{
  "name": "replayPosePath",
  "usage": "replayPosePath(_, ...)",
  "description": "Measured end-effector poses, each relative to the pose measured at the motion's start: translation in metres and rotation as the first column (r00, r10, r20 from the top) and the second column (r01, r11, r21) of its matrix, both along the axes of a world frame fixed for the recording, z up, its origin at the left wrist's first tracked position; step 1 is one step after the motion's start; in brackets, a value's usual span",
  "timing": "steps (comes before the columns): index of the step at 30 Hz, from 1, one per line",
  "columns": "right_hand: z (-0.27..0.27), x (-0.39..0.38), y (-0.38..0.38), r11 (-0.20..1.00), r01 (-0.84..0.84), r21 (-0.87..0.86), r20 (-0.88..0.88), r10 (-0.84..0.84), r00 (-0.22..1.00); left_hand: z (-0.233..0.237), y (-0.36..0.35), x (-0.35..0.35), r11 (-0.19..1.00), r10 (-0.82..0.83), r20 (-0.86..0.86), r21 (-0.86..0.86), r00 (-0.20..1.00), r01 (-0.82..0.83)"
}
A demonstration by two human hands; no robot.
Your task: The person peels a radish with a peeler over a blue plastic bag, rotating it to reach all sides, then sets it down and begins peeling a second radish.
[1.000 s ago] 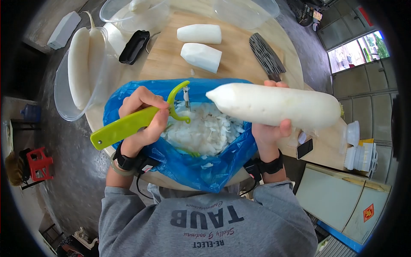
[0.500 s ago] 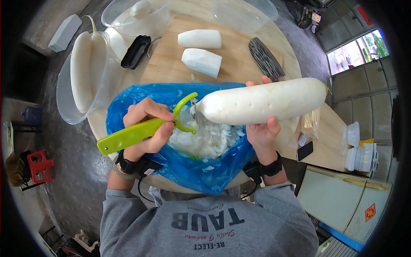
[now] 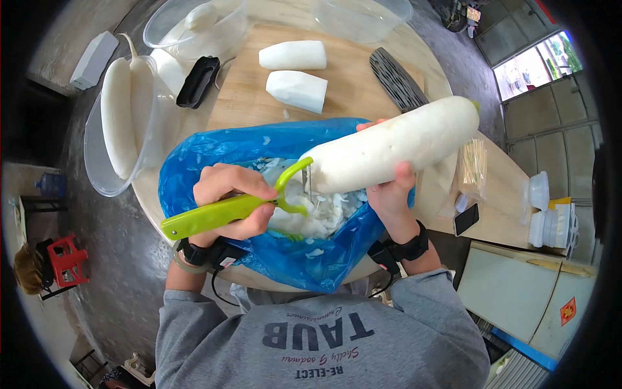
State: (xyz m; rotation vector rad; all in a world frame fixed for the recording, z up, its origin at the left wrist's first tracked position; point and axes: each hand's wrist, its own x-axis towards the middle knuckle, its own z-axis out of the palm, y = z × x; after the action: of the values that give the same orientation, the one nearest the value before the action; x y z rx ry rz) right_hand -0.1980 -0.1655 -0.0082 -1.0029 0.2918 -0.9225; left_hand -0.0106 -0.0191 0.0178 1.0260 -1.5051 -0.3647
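Observation:
My left hand (image 3: 234, 200) is closed around the lime-green handle of a peeler (image 3: 214, 216). Its blade meets the left end of a large white radish (image 3: 395, 144). From below and behind, my right hand (image 3: 392, 194) grips that radish, which tilts up toward the right over a blue plastic bag (image 3: 207, 146). White peelings (image 3: 334, 214) lie heaped inside the bag. Beyond it, two peeled radish pieces (image 3: 297, 91) rest on a wooden cutting board (image 3: 243, 97).
Long radishes stand in a clear tub (image 3: 94, 155) at left, beside a black holder (image 3: 197, 82). More clear tubs (image 3: 363, 23) sit at the back. A dark patterned knife (image 3: 396, 79) lies on the board's right. Skewers (image 3: 472, 167) and a phone (image 3: 466, 219) are at right.
The radish has tilted, its right end rising and its left end dropping slightly. My left hand and the peeler have moved a little right, bringing the blade onto the radish's end.

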Motion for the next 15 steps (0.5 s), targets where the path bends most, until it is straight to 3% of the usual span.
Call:
replayPosePath(4, 0.004, 0.004, 0.002, 0.996, 0.091, -0.023, 0.019, -0.091, 0.996, 0.002, 0.001, -0.001, 0.983, 0.156, -0.027, 0.103, 0.987, -0.152)
replayPosePath(8, 0.005, -0.005, -0.003, 0.997, 0.048, 0.059, 0.053, -0.051, 0.997, 0.003, 0.006, 0.012, 0.940, 0.315, -0.040, 0.155, 0.948, -0.305)
replayPosePath(9, 0.007, -0.005, -0.002, 0.993, 0.040, 0.108, 0.081, -0.049, 0.996, 0.002, 0.009, 0.012, 0.940, 0.323, -0.146, 0.165, 0.935, -0.299)
replayPosePath(12, 0.005, -0.002, -0.003, 0.988, 0.148, 0.033, -0.008, -0.148, 0.989, 0.005, 0.014, 0.007, 0.969, 0.227, -0.453, 0.194, 0.862, -0.153)
replayPosePath(15, 0.005, 0.000, 0.000, 0.982, 0.182, 0.042, -0.008, -0.181, 0.983, 0.005, 0.015, 0.004, 0.987, 0.132, -0.407, 0.136, 0.904, -0.083)
